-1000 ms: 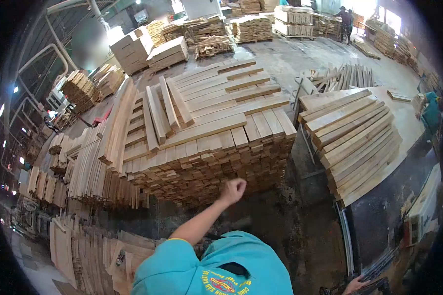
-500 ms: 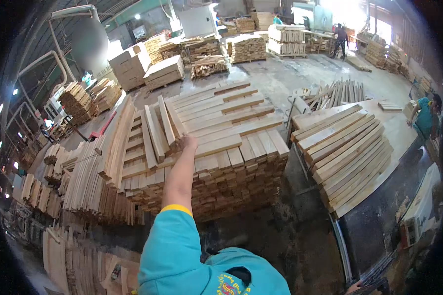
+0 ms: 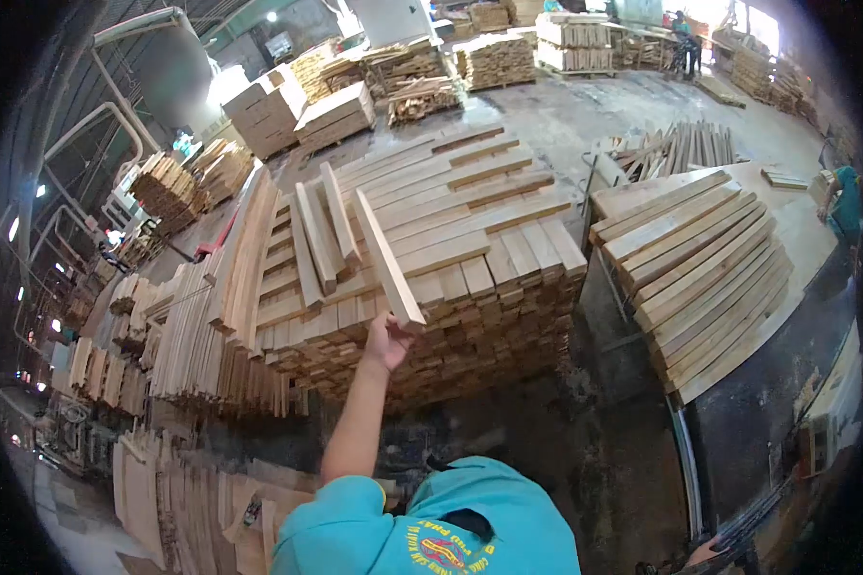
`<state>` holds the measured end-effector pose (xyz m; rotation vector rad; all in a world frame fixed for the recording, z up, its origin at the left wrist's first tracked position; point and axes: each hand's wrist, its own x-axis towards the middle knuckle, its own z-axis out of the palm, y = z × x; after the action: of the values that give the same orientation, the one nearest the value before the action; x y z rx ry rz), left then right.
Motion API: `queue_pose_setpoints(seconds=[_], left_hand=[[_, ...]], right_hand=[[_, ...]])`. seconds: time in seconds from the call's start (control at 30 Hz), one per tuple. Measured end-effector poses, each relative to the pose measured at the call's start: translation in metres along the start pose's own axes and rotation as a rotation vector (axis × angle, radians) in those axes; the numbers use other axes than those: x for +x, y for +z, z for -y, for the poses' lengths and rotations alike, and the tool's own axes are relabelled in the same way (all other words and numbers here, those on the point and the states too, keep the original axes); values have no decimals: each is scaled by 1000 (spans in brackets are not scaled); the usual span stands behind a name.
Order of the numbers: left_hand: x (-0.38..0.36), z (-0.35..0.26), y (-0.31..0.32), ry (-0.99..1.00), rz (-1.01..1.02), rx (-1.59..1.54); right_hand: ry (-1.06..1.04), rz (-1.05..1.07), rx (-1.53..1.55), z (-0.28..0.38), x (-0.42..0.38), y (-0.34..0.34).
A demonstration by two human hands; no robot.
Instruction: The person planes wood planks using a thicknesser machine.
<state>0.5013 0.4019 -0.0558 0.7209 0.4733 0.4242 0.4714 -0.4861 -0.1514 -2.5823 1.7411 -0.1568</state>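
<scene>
My left hand (image 3: pixel 390 343) is closed around the near end of a pale wooden board (image 3: pixel 385 261). The board tilts above a broad stack of cut planks (image 3: pixel 441 331), its far end over the top layer. Just left of it, several loose boards (image 3: pixel 318 240) lie on the stack. At the bottom right edge, part of my right hand (image 3: pixel 705 553) shows beside a dark metal bar; its fingers are too small and cut off to read.
To the right stands a table (image 3: pixel 772 206) bearing a row of planks (image 3: pixel 690 278). Upright strips (image 3: pixel 187 335) stand left of the stack, and more timber (image 3: pixel 173 498) lies at lower left. A co-worker (image 3: pixel 844 206) is at the far right.
My left hand has drawn a board off the loose group, toward me and to the right, its near end now past the stack's front edge. The view has shifted slightly.
</scene>
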Motion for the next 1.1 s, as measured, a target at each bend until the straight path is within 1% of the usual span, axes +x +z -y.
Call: queue_pose_setpoints(seconds=[0.07,0.13,0.2,0.27,0.3,0.33,0.37,0.4,0.43,0.47,0.5,0.53,0.57,0.6,0.63,0.67,0.7,0.73,0.77,0.8,0.83,0.87,0.9,0.93,0.97,1.0,1.03,1.1], left_hand=[[-30,16,16,-25,-60,-47],[-37,35,10,-13,-49,-64],[-44,51,8,19,-67,-82],[-57,57,16,97,-48,62],[-69,60,22,64,-38,45],[-69,74,13,62,-27,46],[-68,94,0,179,-159,345],[-71,110,-7,300,-284,644],[-83,122,-12,421,-240,863],[-93,126,-6,547,-182,1079],[-134,108,55,291,-245,1081],[-134,122,46,461,-207,1198],[-133,133,38,531,-124,1239],[-131,141,33,601,-37,1280],[-134,148,35,603,24,1288],[-138,154,38,379,169,1014],[-140,159,42,141,296,742],[-141,164,52,79,418,607],[-145,166,61,-62,538,523],[-151,167,75,-209,649,438],[-149,176,77,-245,690,454],[-149,187,77,-459,756,316],[-148,198,79,-677,805,175],[-152,205,90,-716,833,190],[-161,209,103,-819,828,95],[-169,213,115,-920,814,1],[-171,218,123,-951,831,16],[-175,226,135,-1166,847,-161]], right_hand=[[-6,-38,6,-3,2,6],[-4,-81,19,-2,15,19],[-75,-165,25,-7,33,38],[-138,-251,44,-9,53,59],[-164,-293,54,-11,61,66],[-183,-334,65,-16,69,76],[-198,-376,74,-24,75,85],[-206,-418,82,-71,145,179],[-179,-421,81,-110,129,176],[-98,-219,-90,-95,118,158],[-9,-9,-254,-54,114,132],[-3,-7,-180,-52,105,121],[4,-14,-176,-48,97,116],[12,125,-90,-28,59,58],[-70,-14,-38,-41,65,82],[-105,-44,-6,-47,75,98],[-71,-61,-15,-33,50,66],[-47,5,-36,-28,45,53],[-20,49,35,-23,37,41],[21,86,15,-8,19,8],[0,14,44,-12,19,14],[-47,-67,40,-18,22,21],[-49,-74,77,-19,23,22],[-11,-2,94,-8,10,-5],[45,34,70,-4,9,-7],[83,141,56,8,-2,-40],[73,115,35,0,5,-28],[70,98,19,-6,12,-11]])
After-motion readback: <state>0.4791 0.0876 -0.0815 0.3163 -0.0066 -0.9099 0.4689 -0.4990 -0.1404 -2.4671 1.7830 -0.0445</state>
